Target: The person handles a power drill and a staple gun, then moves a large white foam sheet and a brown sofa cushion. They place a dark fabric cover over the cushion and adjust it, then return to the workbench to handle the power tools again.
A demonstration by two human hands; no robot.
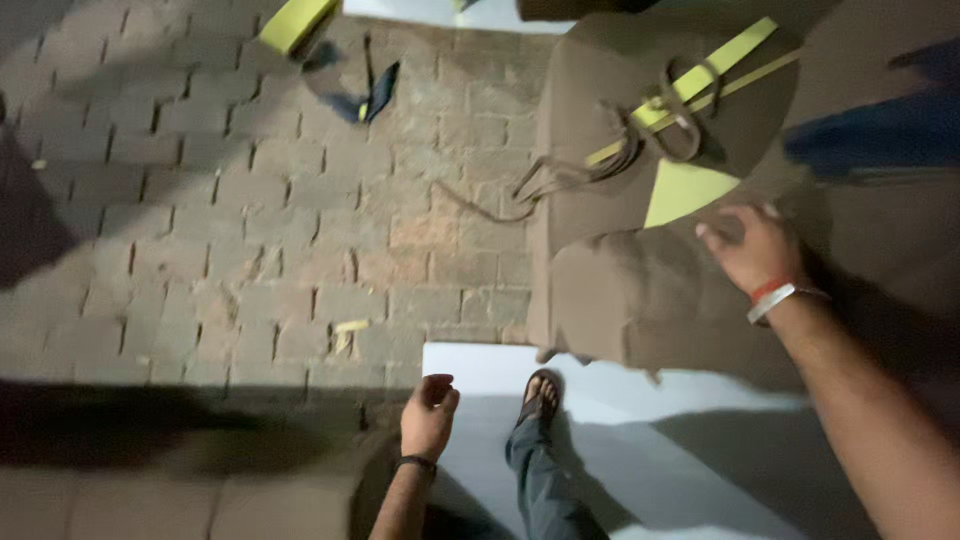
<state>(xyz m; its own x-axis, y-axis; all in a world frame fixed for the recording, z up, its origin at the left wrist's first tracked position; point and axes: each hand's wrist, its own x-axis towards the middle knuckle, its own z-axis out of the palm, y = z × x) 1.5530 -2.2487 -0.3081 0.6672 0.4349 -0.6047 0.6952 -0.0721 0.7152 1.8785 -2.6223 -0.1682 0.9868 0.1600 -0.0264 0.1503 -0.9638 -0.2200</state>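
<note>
While the right hand (748, 245) pinched, fingers closed, the edge of the brown fabric piece (640, 240) spread at two o'clock, the left hand (428, 415) hung loosely curled and empty at six o'clock above the white sheet (480, 372). That cloth looked soft, limp and light, likely to sag and fold, so a hem or corner seemed the surest hold, clear of its loose brown cords (560, 180). Around it lay yellow strips (705, 75), a sandalled foot (538, 398) at six o'clock, and dark scraps (372, 95) on the brick floor (220, 220) at eleven.
</note>
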